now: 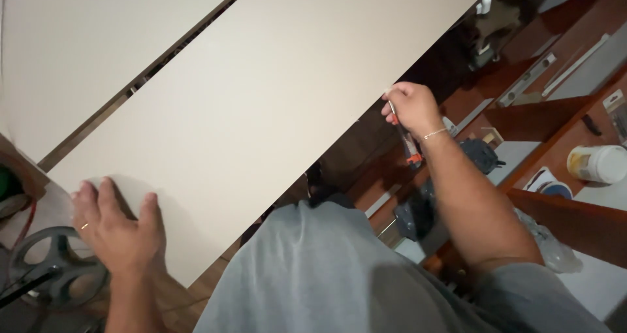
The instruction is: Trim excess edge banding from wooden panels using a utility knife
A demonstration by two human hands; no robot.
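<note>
Left hand (117, 232) lies flat on the near-left corner of the panel (261, 111), fingers (91, 199) spread open, a ring on one; beside it, lower left, a grey spoked wheel (55, 268). The panel is pale and rectangular; its long axis runs from lower left to upper right, away from the person. Right hand (413, 108) sits at the panel's right long edge, fingers closed around a screwdriver (408, 143); its orange-and-black handle points down, its tip hidden behind the hand. Farther right, a white jar (597, 163) stands on a surface (601, 196).
</note>
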